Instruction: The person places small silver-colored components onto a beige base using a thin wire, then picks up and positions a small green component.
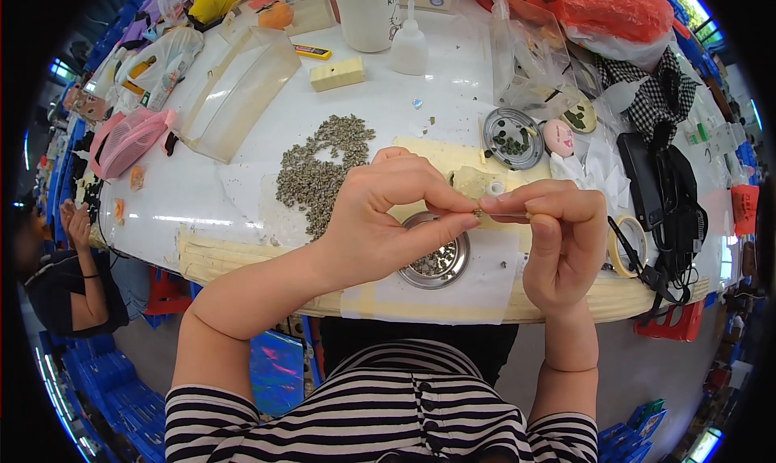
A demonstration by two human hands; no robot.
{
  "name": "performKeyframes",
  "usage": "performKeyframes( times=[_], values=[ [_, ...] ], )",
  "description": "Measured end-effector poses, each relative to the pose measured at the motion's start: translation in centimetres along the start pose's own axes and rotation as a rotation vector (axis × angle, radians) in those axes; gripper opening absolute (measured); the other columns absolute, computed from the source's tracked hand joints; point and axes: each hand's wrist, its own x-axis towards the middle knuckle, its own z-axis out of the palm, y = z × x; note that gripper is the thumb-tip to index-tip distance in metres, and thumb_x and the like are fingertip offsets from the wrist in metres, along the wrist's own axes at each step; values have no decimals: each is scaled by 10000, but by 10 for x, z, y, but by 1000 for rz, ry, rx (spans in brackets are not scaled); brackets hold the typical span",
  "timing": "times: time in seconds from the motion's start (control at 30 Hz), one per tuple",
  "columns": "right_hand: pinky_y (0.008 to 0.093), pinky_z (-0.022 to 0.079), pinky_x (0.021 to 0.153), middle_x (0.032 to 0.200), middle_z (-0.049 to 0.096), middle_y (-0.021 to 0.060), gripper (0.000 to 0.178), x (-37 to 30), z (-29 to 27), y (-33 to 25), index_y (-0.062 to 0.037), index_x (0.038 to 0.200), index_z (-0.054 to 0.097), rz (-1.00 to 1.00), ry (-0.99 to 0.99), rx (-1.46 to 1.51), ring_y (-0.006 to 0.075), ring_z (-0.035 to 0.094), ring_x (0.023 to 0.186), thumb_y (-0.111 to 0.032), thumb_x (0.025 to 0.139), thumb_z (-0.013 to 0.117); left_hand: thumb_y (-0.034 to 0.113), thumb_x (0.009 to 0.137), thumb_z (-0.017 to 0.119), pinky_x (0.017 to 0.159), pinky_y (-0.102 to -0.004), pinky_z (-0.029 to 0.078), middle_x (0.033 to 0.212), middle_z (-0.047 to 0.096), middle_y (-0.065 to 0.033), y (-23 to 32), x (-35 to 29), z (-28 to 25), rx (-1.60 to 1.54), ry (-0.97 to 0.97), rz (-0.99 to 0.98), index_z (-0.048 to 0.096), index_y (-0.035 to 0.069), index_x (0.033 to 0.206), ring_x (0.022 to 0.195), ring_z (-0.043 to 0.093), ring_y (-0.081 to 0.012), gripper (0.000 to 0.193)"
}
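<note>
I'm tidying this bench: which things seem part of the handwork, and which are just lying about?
Likely in use:
tiny piece in the left fingers
slim item in the right fingers
metal dish of small pieces
pile of small greyish pieces

Probably just lying about:
pink mesh item
red plastic bag
checked cloth
black bag

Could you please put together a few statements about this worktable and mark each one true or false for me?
1. The hands are far apart. False: the left hand and right hand nearly meet at the fingertips.
2. A pile of small greyish pieces lies to the left of the metal dish. True.
3. The metal dish is empty. False: it holds small pieces.
4. The pale yellow block is nearer the person than the white bucket. True.
5. The pink mesh pouch is on the right. False: the pouch lies at the left.
</note>
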Motion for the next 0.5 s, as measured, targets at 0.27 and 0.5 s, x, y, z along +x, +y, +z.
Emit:
performKeyframes(
  times=[0.27, 0.5],
  values=[
    [291, 579, 736, 943, 692, 170, 108, 0, -1, 0, 38, 1020, 543, -19, -9, -49, 213, 694, 847, -66, 1002, 564, 10, 754, 821, 683, -274, 412, 753, 683, 3, -2, 0, 1, -7, 5, 11, 761, 65, 871, 721, 555, -125, 143],
    [296, 587, 741, 939, 690, 178, 98, 0, 1, 0, 46, 1017, 539, -18, 5, -15, 223, 704, 848, -48, 999, 560, 12, 755, 821, 691, -276, 406, 752, 683, 5, -1, 0, 1, -18, 4, 0, 762, 66, 869, 719, 550, -124, 139]
  ],
)
